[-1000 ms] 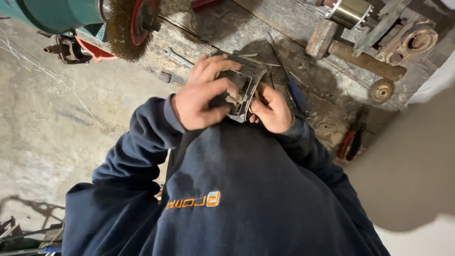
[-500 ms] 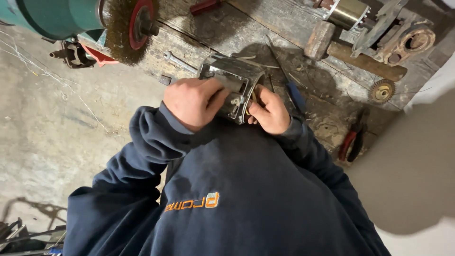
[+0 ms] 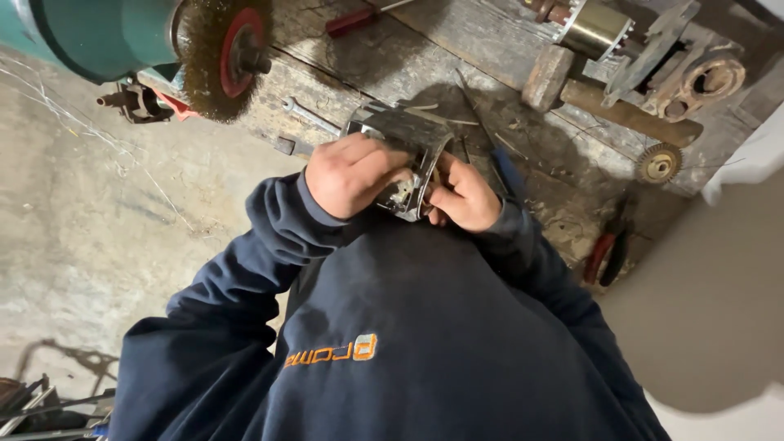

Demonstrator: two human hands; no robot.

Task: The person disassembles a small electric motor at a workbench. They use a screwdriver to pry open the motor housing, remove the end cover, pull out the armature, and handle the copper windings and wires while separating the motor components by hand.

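The wooden counter (image 3: 490, 33) was crowded with rusty parts, and a wire brush wheel (image 3: 220, 57) on the teal grinder (image 3: 90, 33) hung close to the left sleeve; a drift that way could have snagged cloth. The round metal housing (image 3: 404, 143) was held above the counter edge, against the chest. The left hand (image 3: 351, 175) had its grip clamped over the housing; the right hand (image 3: 465, 196) pinched its rim. Its sharp edges risked cutting fingers, or it might have slipped and dropped.

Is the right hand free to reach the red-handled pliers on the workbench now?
Probably not at once: the right hand and left hand both grip the grey metal housing; the red-handled pliers lie uncovered nearby.
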